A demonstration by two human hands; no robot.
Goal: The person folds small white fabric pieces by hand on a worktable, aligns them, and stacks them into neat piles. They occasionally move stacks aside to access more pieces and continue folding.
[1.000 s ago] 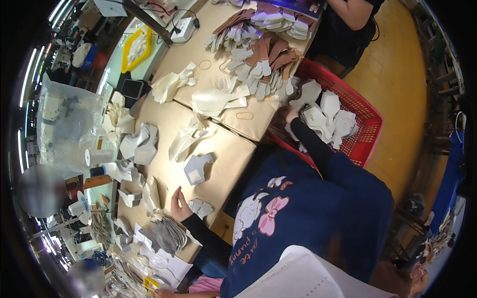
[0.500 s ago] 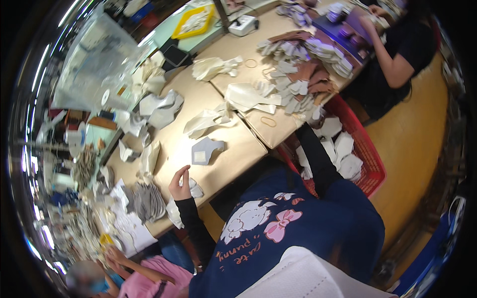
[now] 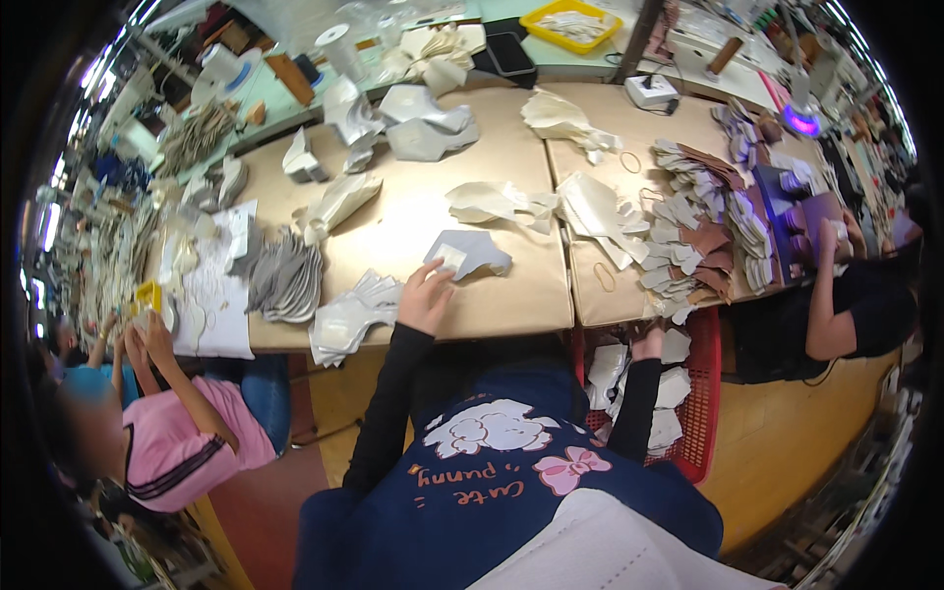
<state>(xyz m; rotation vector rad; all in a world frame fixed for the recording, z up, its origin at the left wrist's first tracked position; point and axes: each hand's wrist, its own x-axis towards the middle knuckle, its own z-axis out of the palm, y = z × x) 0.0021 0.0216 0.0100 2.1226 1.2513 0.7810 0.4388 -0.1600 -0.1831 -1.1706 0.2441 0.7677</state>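
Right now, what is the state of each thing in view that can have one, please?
Grey piece, lying, pale patch on top
Left hand, at grey piece, contact unclear
Red basket, uncovered, holding white pieces
Right hand, at red basket, grip hidden
Grey stack, fanned out
Yellow tray, uncovered, holding pale pieces
Lamp, lit purple

A work table point(image 3: 526, 300) is topped with tan sheeting and split crosswise by a dark seam right of centre; a bright glare is thrown on its left half. A pale green bench point(image 3: 580, 61) is set along its far side. A dark upright post point(image 3: 640, 39) is seen there, with a white socket box point(image 3: 650, 92) placed near its foot. A lamp point(image 3: 801, 120) is lit purple, upper right. The yellow floor point(image 3: 787, 477) is broken by a reddish strip point(image 3: 264, 511), lower left. Far room edges are blurred.
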